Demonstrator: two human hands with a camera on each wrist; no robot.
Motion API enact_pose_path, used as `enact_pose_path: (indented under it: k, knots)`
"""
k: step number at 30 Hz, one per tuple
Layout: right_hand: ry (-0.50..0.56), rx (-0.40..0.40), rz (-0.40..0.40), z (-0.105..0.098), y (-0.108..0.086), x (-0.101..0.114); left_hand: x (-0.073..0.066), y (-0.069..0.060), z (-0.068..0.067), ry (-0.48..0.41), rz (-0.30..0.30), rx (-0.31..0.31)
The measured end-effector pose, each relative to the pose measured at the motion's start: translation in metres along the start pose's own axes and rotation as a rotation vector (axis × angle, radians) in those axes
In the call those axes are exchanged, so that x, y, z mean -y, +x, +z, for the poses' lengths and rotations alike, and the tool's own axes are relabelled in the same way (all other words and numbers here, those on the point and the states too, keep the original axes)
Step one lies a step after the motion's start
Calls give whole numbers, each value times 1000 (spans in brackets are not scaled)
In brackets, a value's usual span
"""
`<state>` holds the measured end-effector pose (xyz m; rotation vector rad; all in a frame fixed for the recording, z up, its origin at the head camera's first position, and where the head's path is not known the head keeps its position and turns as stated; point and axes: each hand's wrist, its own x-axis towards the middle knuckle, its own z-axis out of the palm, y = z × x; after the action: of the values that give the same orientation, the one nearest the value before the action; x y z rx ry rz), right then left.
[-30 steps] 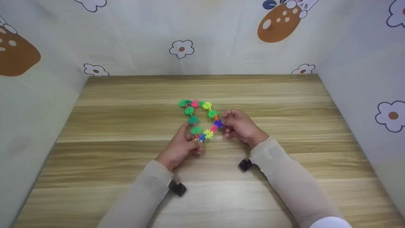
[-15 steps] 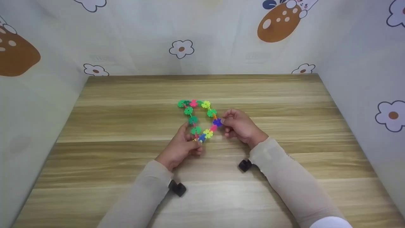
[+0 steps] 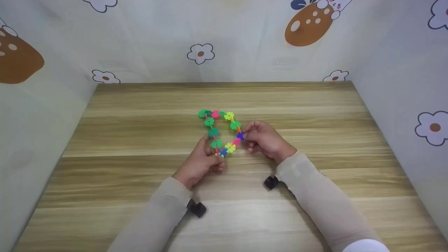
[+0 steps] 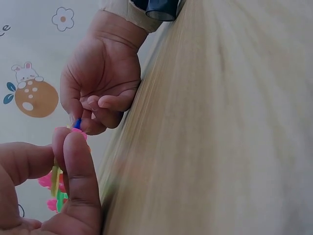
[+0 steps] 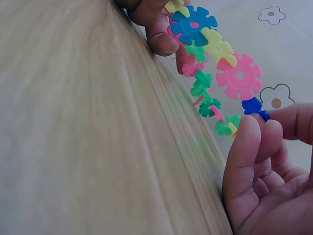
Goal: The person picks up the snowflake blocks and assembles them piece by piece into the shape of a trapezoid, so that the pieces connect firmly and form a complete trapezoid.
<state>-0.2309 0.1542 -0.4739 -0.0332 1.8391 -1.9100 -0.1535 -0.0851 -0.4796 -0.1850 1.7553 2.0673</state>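
A closed loop of interlocking plastic snowflake discs (image 3: 213, 132) in green, pink, yellow, orange and blue is held between both hands above the table. My left hand (image 3: 198, 163) pinches its near end with thumb and fingers, beside a blue disc (image 5: 194, 25). On the loop's right side, my right hand (image 3: 267, 140) pinches a dark blue disc (image 5: 253, 107), which joins a pink disc (image 5: 239, 76). The far end, with a green disc (image 3: 202, 113) at its left corner, points away from me. Fingers hide part of the gripped pieces in the wrist views.
A wood-grain table (image 3: 140, 196) lies beneath the hands. White cloth walls (image 3: 150, 42) with printed flowers surround its back and sides. A small black device (image 3: 197, 208) sits at the left wrist, another black device (image 3: 271, 182) at the right wrist.
The loop's far end sways slightly left at half a second ago, then back right now. Both hands keep their pinch and stay nearly still.
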Motion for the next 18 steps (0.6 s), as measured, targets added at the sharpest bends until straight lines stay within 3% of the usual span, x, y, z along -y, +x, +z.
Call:
enact_pose_path:
  k: [7, 18]
  knots:
    - [34, -4, -6, 5, -1, 0, 4, 2, 2, 13, 35, -10]
    - [76, -77, 67, 14, -3, 0, 4, 1, 5, 42, 18, -60]
